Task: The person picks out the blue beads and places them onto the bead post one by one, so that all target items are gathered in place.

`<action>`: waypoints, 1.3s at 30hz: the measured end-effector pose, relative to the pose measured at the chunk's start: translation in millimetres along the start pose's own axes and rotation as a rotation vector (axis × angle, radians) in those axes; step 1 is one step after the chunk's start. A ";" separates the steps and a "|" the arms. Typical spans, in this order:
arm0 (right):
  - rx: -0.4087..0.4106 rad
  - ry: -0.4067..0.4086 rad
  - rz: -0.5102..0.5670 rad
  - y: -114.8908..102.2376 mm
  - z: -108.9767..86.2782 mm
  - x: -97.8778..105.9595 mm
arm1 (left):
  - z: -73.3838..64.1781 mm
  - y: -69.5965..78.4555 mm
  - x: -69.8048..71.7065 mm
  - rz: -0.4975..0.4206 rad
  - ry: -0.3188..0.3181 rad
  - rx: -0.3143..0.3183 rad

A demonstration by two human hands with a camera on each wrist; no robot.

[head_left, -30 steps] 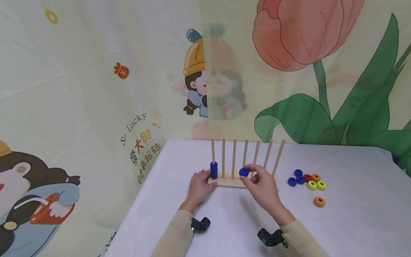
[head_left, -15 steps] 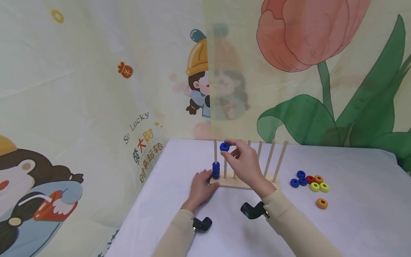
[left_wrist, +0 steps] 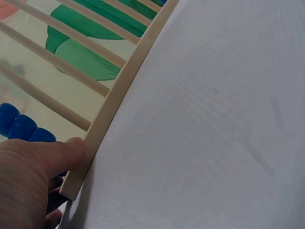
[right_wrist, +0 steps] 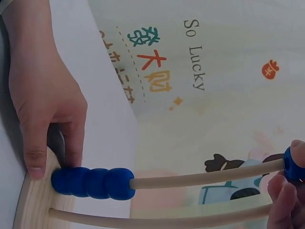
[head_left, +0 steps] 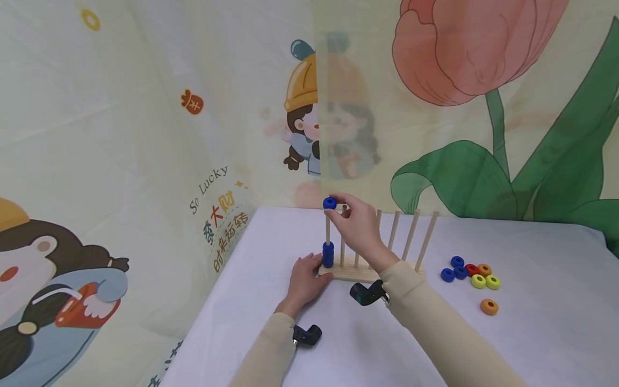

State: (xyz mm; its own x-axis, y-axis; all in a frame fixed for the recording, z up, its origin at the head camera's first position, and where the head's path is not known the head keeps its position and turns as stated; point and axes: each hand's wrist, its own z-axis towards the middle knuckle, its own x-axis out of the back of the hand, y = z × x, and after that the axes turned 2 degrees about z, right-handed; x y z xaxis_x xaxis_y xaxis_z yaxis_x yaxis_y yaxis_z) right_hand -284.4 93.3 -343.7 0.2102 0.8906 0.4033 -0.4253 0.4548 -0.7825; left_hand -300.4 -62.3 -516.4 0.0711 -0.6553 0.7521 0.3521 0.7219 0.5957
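My right hand (head_left: 360,228) pinches a blue bead (head_left: 330,203) between thumb and fingers at the top of the leftmost peg of a wooden peg rack. In the right wrist view the peg's tip meets this bead (right_wrist: 289,164). Lower on the same peg sits a stack of several blue beads (head_left: 328,255), down against the rack's base (head_left: 355,274). My left hand (head_left: 304,279) grips the base's left end, thumb on its front edge, as the left wrist view also shows. The other pegs (head_left: 410,234) carry no beads; the right hand partly hides some.
To the right of the rack lies a cluster of loose beads: several blue and yellow (head_left: 478,281) ones, a red bead (head_left: 471,270) and an orange one. Another orange bead (head_left: 489,307) lies nearer the front. A printed curtain (head_left: 232,107) hangs behind the white-covered table (head_left: 546,322).
My right hand has carried the blue bead up and left, from in front of the middle pegs to the top of the leftmost peg. The left hand has stayed on the base.
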 end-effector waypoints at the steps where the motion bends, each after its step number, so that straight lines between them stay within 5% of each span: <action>1: -0.004 -0.001 -0.006 0.8 0.9 -0.2 | -0.2 0.2 -0.2 -0.002 -0.002 0.002; 15: 0.024 -0.056 -0.196 1.7 11.2 -3.8 | 4.6 4.1 5.3 -0.009 -0.023 0.009; 25: 0.000 -0.084 -0.209 5.7 7.0 -5.1 | 1.4 0.7 3.8 -0.016 -0.024 0.028; 32: 0.084 0.095 -0.065 10.3 -14.1 -0.3 | 0.6 1.9 2.0 -0.014 -0.023 0.030; 36: 0.179 0.199 0.016 20.8 -38.9 6.3 | 0.9 3.1 2.2 -0.013 -0.008 0.011; 39: 0.172 0.226 0.020 35.5 -61.8 12.4 | -0.3 3.7 2.8 -0.011 -0.001 -0.007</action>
State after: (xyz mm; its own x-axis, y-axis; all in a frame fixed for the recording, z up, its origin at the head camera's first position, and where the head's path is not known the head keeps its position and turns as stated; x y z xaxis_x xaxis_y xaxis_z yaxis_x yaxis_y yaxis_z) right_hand -242.5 120.9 -395.8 0.3831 0.8870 0.2580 -0.5705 0.4468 -0.6891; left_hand -298.6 -61.5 -512.2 0.0662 -0.6630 0.7457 0.3590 0.7131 0.6022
